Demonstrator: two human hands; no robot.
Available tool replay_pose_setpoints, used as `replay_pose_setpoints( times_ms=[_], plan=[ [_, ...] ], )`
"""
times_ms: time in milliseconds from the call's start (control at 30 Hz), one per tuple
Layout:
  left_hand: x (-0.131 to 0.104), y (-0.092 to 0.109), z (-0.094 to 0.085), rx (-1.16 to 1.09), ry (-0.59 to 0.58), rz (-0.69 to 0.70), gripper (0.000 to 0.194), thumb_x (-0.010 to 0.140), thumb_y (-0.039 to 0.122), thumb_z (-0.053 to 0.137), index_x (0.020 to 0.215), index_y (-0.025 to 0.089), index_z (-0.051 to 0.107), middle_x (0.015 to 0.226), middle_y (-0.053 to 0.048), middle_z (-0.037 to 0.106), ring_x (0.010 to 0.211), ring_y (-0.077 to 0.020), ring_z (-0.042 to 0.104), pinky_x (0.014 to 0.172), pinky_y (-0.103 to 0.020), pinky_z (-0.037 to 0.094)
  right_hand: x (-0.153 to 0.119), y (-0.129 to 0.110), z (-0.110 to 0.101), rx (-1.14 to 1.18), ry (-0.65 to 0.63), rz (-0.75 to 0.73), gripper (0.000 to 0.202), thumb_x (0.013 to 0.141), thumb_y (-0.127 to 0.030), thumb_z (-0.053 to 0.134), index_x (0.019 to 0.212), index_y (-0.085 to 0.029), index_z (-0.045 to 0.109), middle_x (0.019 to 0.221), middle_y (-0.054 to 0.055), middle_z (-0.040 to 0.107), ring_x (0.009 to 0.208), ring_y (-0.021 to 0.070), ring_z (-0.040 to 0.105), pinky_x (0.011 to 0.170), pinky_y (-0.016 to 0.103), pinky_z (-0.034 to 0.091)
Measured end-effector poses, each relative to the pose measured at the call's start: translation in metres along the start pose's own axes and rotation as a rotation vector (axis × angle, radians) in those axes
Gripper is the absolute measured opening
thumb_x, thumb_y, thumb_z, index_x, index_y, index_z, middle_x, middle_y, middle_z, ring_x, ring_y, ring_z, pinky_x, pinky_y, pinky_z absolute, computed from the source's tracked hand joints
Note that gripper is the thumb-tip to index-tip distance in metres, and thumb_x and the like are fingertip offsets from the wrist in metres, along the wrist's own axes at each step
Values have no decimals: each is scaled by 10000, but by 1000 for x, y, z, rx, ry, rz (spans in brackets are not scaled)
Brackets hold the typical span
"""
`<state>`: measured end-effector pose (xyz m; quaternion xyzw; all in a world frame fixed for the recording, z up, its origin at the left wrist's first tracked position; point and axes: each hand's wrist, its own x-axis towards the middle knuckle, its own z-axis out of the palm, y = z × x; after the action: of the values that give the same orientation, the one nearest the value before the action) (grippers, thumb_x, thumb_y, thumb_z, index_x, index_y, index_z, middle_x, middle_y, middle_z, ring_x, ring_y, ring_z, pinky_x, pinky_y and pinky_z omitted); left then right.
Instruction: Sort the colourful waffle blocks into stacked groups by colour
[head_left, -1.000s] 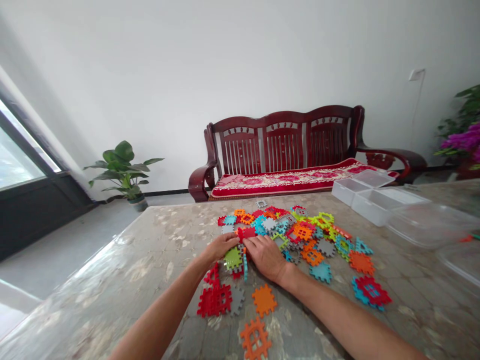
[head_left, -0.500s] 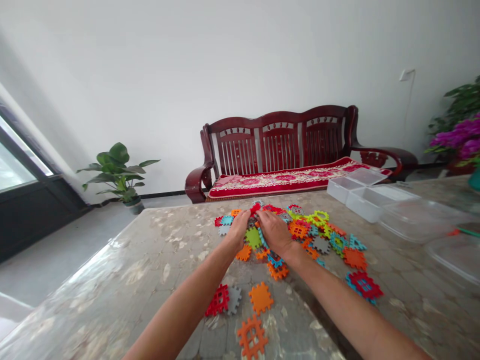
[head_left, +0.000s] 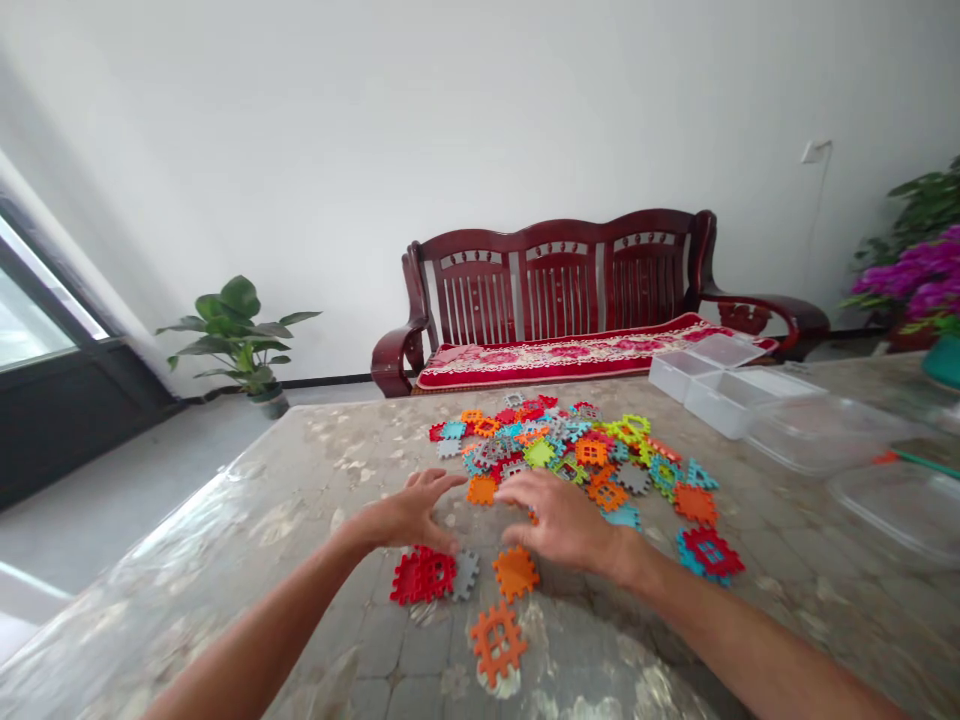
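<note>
My left hand (head_left: pixel 411 512) is open, thumb and fingers apart, just beyond two red toothed tiles (head_left: pixel 407 580). A grey toothed tile (head_left: pixel 465 575) lies partly against them. My right hand (head_left: pixel 559 518) is also open, fingers curved and nothing seen in them. Directly below its thumb lies a plain orange tile (head_left: pixel 515 573). Closer to me is an orange window-frame tile (head_left: pixel 498 643). Past both hands spreads a heap of mixed toothed tiles (head_left: pixel 538 453) in red, blue, grey, green and orange. One orange tile (head_left: pixel 481 490) shows between my hands.
Clear plastic boxes (head_left: pixel 731 405) and lids (head_left: pixel 900 512) stand at the table's right. A blue-and-red tile pair (head_left: pixel 711 553) lies right of my right hand. Beyond the table (head_left: pixel 300 480) are a wooden bench (head_left: pixel 562 285) and a potted plant (head_left: pixel 240 330).
Both hands have drawn back from the heap toward me and opened. A second red tile now lies beside the red window tile. The heap's near tiles have shifted.
</note>
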<state>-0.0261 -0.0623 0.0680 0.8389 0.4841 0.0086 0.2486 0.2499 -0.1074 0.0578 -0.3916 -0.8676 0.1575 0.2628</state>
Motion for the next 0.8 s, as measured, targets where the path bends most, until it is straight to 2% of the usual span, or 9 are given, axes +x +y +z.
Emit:
replay_pose_setpoints(
  times_ms=[33, 100, 133, 200, 300, 433, 500, 667, 800],
  plan=[
    [-11, -3, 3, 44, -36, -45, 1098, 524, 637, 792, 1486, 307, 381, 1574, -130, 332, 1443, -386, 265, 1133, -529, 305, -7, -10, 8, 20, -132, -31, 537, 783, -518, 712, 1247, -255, 643, 1302, 65, 631, 1199, 250, 539, 1057, 391, 394],
    [-28, -3, 9, 110, -110, -124, 1197, 467, 616, 823, 1511, 299, 332, 1618, -161, 213, 1467, -427, 185, 1124, -560, 303, -18, -24, 20, 36, -307, -42, 835, 660, -629, 759, 1373, -254, 543, 1442, 102, 513, 1304, 314, 441, 1112, 472, 316],
    [-33, -1, 13, 138, -130, -154, 1207, 456, 598, 831, 1512, 303, 327, 1623, -164, 189, 1470, -435, 171, 1121, -564, 306, -22, -28, 25, 35, -370, -42, 925, 626, -654, 763, 1416, -254, 495, 1491, 115, 451, 1344, 339, 387, 1132, 510, 267],
    [-39, 6, 21, 187, -136, -180, 1173, 461, 558, 839, 1498, 314, 348, 1610, -158, 210, 1457, -431, 210, 1118, -551, 321, -26, -34, 30, 16, -440, -28, 967, 617, -658, 754, 1441, -251, 456, 1520, 131, 393, 1372, 366, 327, 1144, 562, 200],
    [-37, 12, 28, 221, -56, -152, 1025, 486, 473, 838, 1421, 313, 450, 1510, -136, 362, 1358, -391, 376, 1086, -500, 373, -22, -38, 30, -55, -443, 31, 828, 635, -618, 754, 1340, -236, 549, 1380, 125, 504, 1271, 353, 407, 1103, 555, 262],
    [-25, 11, 30, 165, 71, -86, 657, 531, 360, 800, 1159, 261, 631, 1257, -85, 539, 1179, -304, 493, 1022, -397, 416, -11, -36, 24, -147, -399, 140, 656, 634, -542, 783, 1190, -231, 625, 1200, 99, 559, 1150, 325, 466, 981, 478, 393],
    [-18, 10, 31, 126, 114, -88, 553, 537, 348, 787, 1066, 245, 663, 1212, -76, 548, 1140, -293, 498, 996, -379, 425, -6, -29, 23, -159, -396, 171, 640, 617, -545, 790, 1153, -233, 631, 1174, 93, 548, 1128, 319, 467, 943, 455, 410],
    [-8, 12, 33, 72, 160, -94, 490, 503, 340, 795, 966, 218, 690, 1167, -73, 546, 1073, -283, 516, 956, -369, 441, 0, -11, 24, -155, -394, 193, 608, 554, -603, 797, 1006, -230, 638, 1084, 62, 532, 1068, 293, 469, 907, 416, 407],
    [-4, 15, 33, 62, 236, -60, 437, 483, 291, 796, 897, 207, 684, 1124, -73, 553, 1041, -271, 522, 929, -366, 455, 0, -7, 24, -169, -378, 229, 604, 514, -575, 819, 958, -220, 617, 1070, 52, 520, 1049, 289, 467, 870, 393, 402]
  ],
)
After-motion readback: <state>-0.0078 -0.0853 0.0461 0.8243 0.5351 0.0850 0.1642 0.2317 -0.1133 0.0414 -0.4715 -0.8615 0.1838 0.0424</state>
